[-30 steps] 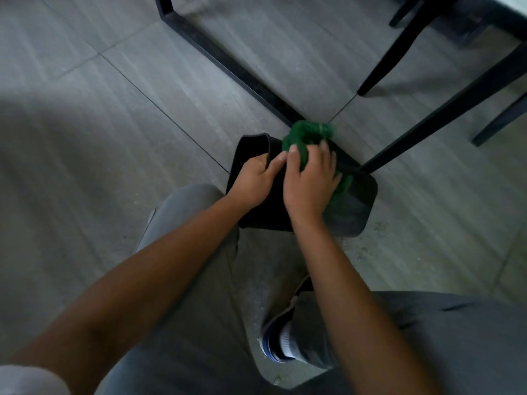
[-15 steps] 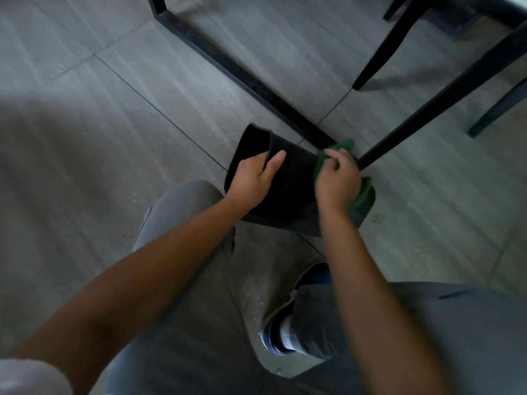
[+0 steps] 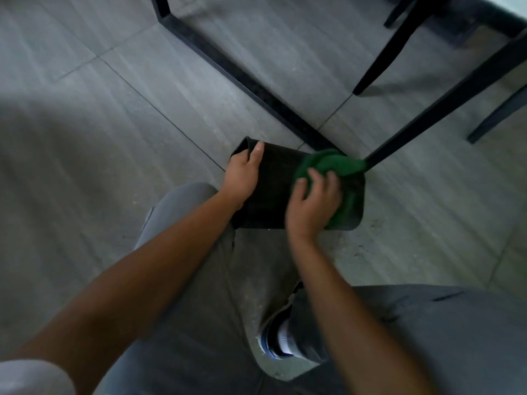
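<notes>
A black rubbery mat (image 3: 275, 192) is held over the grey tiled floor, just beyond my knees. My left hand (image 3: 243, 175) grips its upturned left edge, thumb over the top and fingers behind. A crumpled green cloth (image 3: 332, 166) lies on the mat's right half. My right hand (image 3: 312, 206) presses down on the cloth with fingers spread; its outline is blurred. The cloth's lower part shows below my right hand near the mat's right corner.
Black metal furniture legs (image 3: 256, 89) run across the floor just behind the mat, and another slanted leg (image 3: 427, 118) meets the cloth's far end. Chair legs (image 3: 376, 61) stand farther back. My grey-trousered knees and a blue-and-white shoe (image 3: 281, 342) fill the foreground.
My right hand has spread out from a fist on the cloth to flat fingers and moved slightly toward me. The mat has shifted to lie flatter; my left hand kept its grip on the edge.
</notes>
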Tool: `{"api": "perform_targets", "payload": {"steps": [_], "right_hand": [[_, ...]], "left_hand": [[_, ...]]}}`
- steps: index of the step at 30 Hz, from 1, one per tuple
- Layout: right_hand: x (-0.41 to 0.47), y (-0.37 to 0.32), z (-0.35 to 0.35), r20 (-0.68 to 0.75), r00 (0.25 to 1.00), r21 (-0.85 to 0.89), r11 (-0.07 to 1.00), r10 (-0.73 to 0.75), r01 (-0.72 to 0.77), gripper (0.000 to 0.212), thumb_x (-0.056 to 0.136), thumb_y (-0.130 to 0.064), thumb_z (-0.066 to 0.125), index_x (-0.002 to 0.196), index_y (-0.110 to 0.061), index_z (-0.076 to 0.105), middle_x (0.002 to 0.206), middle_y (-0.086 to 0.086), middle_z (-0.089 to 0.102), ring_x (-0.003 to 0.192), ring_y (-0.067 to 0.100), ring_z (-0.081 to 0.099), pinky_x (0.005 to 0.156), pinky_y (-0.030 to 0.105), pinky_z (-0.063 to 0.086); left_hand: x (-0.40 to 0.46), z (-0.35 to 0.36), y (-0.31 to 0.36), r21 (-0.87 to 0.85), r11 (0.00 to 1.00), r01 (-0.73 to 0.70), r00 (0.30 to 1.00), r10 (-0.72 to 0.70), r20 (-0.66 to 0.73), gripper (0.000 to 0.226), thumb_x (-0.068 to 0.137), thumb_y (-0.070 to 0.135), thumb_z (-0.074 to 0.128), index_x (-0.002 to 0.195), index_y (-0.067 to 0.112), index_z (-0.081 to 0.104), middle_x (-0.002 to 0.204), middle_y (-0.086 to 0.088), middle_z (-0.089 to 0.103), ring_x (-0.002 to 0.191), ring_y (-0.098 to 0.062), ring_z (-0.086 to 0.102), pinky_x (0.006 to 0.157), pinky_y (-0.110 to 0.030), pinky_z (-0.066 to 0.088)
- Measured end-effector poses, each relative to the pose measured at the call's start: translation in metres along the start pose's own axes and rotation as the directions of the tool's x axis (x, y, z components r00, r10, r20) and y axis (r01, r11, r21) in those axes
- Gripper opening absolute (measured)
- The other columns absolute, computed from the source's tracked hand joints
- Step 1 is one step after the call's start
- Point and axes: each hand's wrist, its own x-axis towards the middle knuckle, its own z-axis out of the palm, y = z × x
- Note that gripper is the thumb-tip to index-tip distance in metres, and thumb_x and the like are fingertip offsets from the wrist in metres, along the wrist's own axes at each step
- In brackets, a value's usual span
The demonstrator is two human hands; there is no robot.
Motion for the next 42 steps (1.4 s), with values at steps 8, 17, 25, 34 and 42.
{"api": "perform_targets", "payload": {"steps": [8,17,25,34,42], "right_hand": [[0.053,0.064,-0.005,-0.013,0.989,-0.076,0.986,0.149,-0.15,0.051,0.093,-0.039,0.044,0.129,-0.017,0.072,0.149,0.017,0.057,0.138,0.037,0.054,0.115,0.057,0.039],[-0.004,-0.027,0.007,0.153,0.958,-0.011,0.969,-0.241,0.246,0.039,0.101,-0.04,0.048,0.129,-0.026,0.071,0.155,0.008,0.053,0.149,0.033,0.041,0.12,0.049,0.025],[0.03,0.032,0.003,-0.017,0.975,-0.065,0.973,0.22,-0.22,0.043,0.104,-0.035,0.048,0.133,-0.013,0.07,0.159,0.021,0.044,0.148,0.038,0.042,0.122,0.05,0.031],[0.037,0.054,0.004,-0.075,0.993,-0.073,0.993,0.087,-0.093,0.035,0.102,-0.031,0.053,0.119,-0.013,0.077,0.145,0.022,0.06,0.13,0.043,0.058,0.108,0.053,0.046],[0.067,0.029,-0.05,0.109,0.934,0.152,0.923,0.34,-0.353,0.015,0.092,-0.027,0.072,0.105,-0.023,0.077,0.118,0.006,0.068,0.098,0.019,0.065,0.083,0.024,0.05]], "left_hand": [[-0.006,0.004,0.001,-0.02,0.999,0.033,0.999,-0.034,-0.034,0.057,0.106,0.05,0.045,0.11,-0.001,0.07,0.103,-0.022,0.074,0.093,-0.031,0.073,0.087,-0.041,0.061],[-0.005,0.013,0.006,-0.025,1.0,0.0,0.999,-0.001,-0.04,0.04,0.107,0.043,0.047,0.092,0.015,0.072,0.088,-0.005,0.076,0.082,-0.02,0.073,0.085,-0.044,0.06],[-0.013,0.002,0.009,-0.06,0.998,0.011,1.0,-0.012,-0.005,0.037,0.108,0.047,0.043,0.088,0.025,0.067,0.097,-0.007,0.075,0.088,-0.019,0.074,0.084,-0.033,0.061],[-0.024,0.006,0.005,-0.053,0.999,0.011,0.999,-0.009,0.04,0.042,0.107,0.049,0.043,0.092,0.022,0.071,0.094,-0.005,0.077,0.083,-0.015,0.075,0.075,-0.025,0.062],[-0.012,0.003,0.014,-0.045,0.999,0.02,1.0,-0.02,0.003,0.043,0.107,0.053,0.041,0.094,0.024,0.07,0.099,-0.005,0.075,0.093,-0.021,0.073,0.091,-0.039,0.059]]}}
